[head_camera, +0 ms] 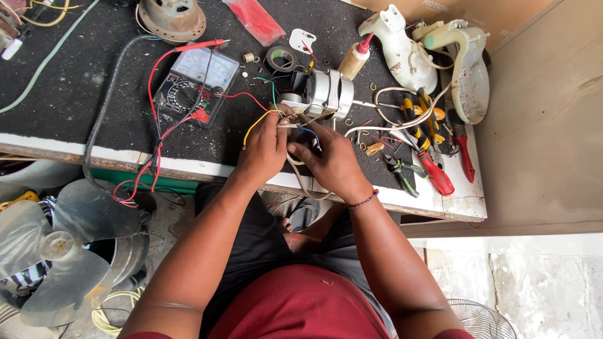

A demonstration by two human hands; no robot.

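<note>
While both hands meet at the near edge of the workbench [75,141], the head camera shows the work centred on a small fan motor [321,93] lying on its side on the dark mat, its shaft pointing right. The left hand [264,147] has its fingers pinched together on the bundle of coloured wires [271,103] coming off the motor's back end; yellow, green and red leads loop out around it. The right hand [330,160] is curled just beside it, fingers closed on the same wire ends, with a white cord [300,179] hanging below the bench edge.

Judging by how things lie, the job looks mid-way. The motor is out of its housing, and the white fan casing halves [440,59] sit apart at the far right, not yet put back. An analogue multimeter [198,81] lies to the left with its red probe [201,45] resting above it, touching nothing. Fan blades [63,251] rest off the bench at lower left, so reassembly seems still ahead.

As for containers, a small squeeze bottle with a red nozzle [355,59] stands tilted just behind the motor; its contents look amber, though I cannot tell how full. A roll of black tape [281,59] lies near it. Yellow-handled pliers [418,110] and a red-handled screwdriver [433,172] lie to the right, untouched.
</note>
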